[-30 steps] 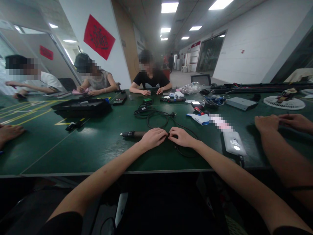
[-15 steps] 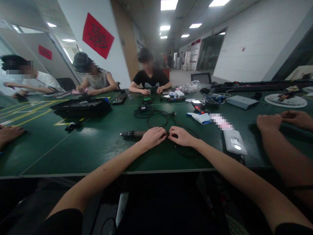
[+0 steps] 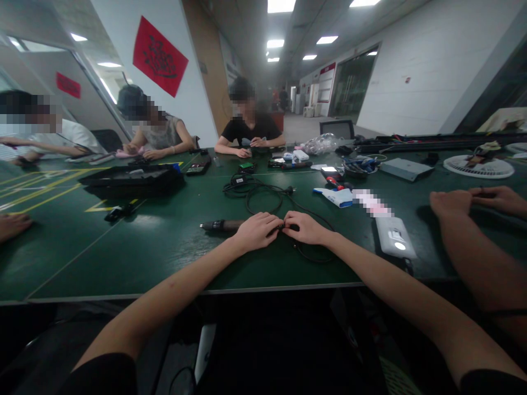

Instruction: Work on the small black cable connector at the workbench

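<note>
A dark electric screwdriver (image 3: 218, 225) lies on its side on the green table, its bit end pointing left. My left hand (image 3: 257, 230) is wrapped over its rear part, the fingers hiding much of the body. Close against it, my right hand (image 3: 307, 227) pinches at the tool's tail end; the small dark part between those fingertips is mostly covered. A black cable (image 3: 265, 189) with a plug lies in loose loops just beyond both hands, and part of it runs round behind my right hand.
A black tray (image 3: 132, 178) lies to the left, near a small black part (image 3: 119, 212). On the right are a blue-white packet (image 3: 337, 196), a white device (image 3: 396, 238) and a fan part (image 3: 478, 166). A neighbour's hands (image 3: 450, 204) rest at far right; other people sit opposite.
The view has shifted slightly. Both my hands keep their places on the screwdriver, with only small finger movement. The person opposite has raised one hand a little.
</note>
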{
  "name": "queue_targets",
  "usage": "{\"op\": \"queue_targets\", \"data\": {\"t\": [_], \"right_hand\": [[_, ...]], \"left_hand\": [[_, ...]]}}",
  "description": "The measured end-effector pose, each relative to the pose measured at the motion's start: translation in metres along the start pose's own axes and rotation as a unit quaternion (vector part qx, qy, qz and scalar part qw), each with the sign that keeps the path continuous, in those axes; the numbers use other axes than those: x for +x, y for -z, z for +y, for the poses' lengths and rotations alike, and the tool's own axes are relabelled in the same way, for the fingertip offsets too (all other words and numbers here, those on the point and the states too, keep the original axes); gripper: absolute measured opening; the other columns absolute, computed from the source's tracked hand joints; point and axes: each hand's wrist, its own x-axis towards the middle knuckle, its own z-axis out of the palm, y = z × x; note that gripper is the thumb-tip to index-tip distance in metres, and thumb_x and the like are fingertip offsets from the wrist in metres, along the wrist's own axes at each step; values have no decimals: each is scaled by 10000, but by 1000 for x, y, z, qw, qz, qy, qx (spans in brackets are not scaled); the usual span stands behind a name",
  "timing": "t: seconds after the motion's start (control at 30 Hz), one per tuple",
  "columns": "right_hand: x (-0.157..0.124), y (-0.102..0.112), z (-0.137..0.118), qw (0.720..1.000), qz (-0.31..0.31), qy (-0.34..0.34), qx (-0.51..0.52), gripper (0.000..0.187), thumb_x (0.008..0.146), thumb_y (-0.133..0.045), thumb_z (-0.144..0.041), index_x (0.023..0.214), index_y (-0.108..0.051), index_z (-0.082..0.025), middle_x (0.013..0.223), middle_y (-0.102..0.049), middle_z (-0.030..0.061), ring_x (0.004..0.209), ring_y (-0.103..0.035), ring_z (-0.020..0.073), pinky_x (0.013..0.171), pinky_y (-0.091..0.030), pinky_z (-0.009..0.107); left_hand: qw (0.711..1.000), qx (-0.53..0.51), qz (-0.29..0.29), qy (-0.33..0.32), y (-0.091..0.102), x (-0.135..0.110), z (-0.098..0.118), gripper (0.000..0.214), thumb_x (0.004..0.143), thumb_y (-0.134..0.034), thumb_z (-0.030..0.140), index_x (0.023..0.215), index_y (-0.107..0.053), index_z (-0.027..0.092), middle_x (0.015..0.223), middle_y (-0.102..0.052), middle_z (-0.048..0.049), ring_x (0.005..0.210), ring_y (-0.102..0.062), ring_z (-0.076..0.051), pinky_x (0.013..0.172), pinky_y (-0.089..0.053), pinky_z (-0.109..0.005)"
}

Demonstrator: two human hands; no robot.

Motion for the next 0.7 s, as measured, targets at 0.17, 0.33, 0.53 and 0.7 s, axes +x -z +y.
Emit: {"op": "queue_targets", "data": {"t": [0.17,0.33,0.53,0.7], "right_hand": [[0,1,0,1000,-9,-2,1,138,956,-673,-209,821,-679,-181,1011,-646,60,866,-606,177,810,-471,304],[0,1,2,1000,-4,0,-2,122,951,-680,-214,834,-685,-181,1015,-651,58,866,-608,176,818,-469,305],[1,0,3,1000,-7,-8,3,141,946,-686,-222,812,-682,-177,1008,-653,61,852,-606,170,798,-470,294],[1,0,2,1000,-3,-10,3,125,949,-689,-232,837,-694,-178,1022,-656,62,860,-608,171,809,-471,293]], "left_hand": [[999,9,1,40,-3,2,0,166,1060,-535,350,1106,-629,221,1079,-697,-51,994,-645,-214,904,-481,-361],[999,10,4,35,-1,3,3,199,1021,-585,350,1167,-614,218,1089,-685,-61,1022,-637,-233,918,-484,-377],[998,11,3,54,-1,3,2,145,1043,-545,338,1096,-619,225,1056,-680,-50,979,-639,-218,903,-489,-370],[999,14,-3,30,1,3,3,186,1020,-570,331,1170,-606,227,1100,-676,-58,1028,-631,-231,930,-488,-382]]}}
